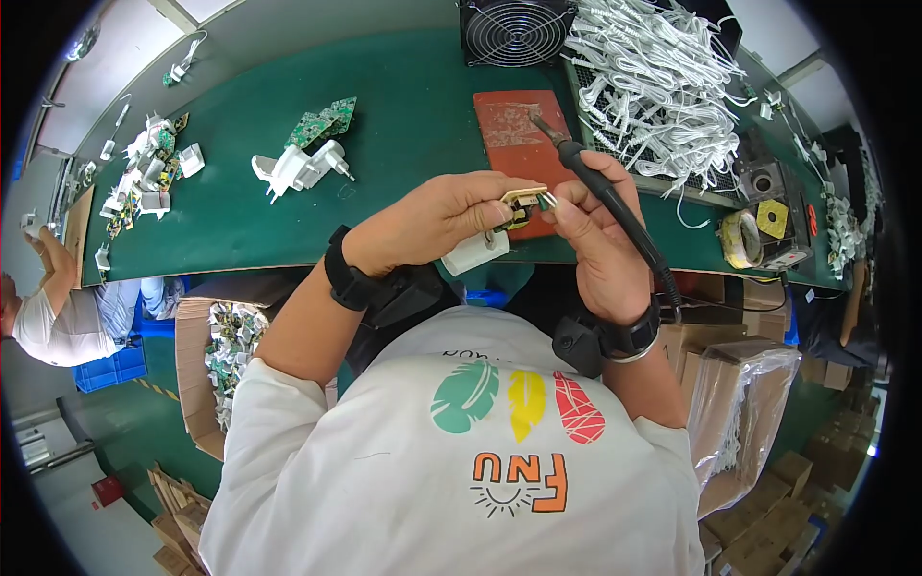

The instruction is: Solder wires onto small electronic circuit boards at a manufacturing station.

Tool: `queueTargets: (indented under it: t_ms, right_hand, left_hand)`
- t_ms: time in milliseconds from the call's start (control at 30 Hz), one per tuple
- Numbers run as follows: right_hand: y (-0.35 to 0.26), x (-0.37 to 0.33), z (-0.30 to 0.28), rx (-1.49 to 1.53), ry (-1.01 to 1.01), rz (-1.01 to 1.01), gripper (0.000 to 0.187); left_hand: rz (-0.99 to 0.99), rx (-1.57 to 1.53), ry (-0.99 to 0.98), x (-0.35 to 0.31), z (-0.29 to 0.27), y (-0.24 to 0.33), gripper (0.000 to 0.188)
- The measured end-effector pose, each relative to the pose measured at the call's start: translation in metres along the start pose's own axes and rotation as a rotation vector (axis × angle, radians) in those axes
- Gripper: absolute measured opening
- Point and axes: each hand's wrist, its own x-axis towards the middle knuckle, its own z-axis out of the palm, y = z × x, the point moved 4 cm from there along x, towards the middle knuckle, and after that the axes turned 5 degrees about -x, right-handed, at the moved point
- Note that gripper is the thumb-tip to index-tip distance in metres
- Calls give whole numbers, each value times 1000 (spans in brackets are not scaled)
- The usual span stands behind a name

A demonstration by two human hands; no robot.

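My left hand is closed on a small circuit board, pinched between thumb and fingers. A white plug housing hangs just below those fingers. My right hand grips a black soldering iron, whose tip points up and away to the left over a red-brown mat. The thumb and fingertips of that same hand meet at short white wire ends beside the board. Whether the wires are joined to the board is too small to tell.
Bundled white cables fill a tray at the back right, next to a black fan. White adapters and green boards lie left of centre. Tape and a soldering station stand right. Another person sits far left.
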Motion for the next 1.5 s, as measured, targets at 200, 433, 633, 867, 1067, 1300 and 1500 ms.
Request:
queueTargets:
  t_ms: [200, 433, 633, 867, 1067, 1300, 1500]
  right_hand:
    - [-1, 1, 2, 13, 6, 19, 47]
    - [0, -3, 3, -141, 97, -118, 45]
    - [-3, -7, 6, -251, 140, -197, 43]
    - [-2, -7, 5, -409, 127, -242, 40]
    - [10, 7, -2, -294, 53, -183, 41]
    - [36, 11, 4, -544, -112, -85, 42]
    - [42, 1, 8, -751, -79, -239, 53]
  left_hand:
    - [127, 103, 43, 1, 1, -2, 31]
    - [-166, -222, 45, -3, 5, 2, 33]
    - [-266, -317, 1, -4, 4, -6, 35]
    - [152, 58, 119, -1, 4, -3, 34]
    - [264, 552, 215, -4, 3, 22, 39]
    - [214, 950, 172, -8, 1, 4, 39]
    - [158, 967, 123, -9, 0, -18, 33]
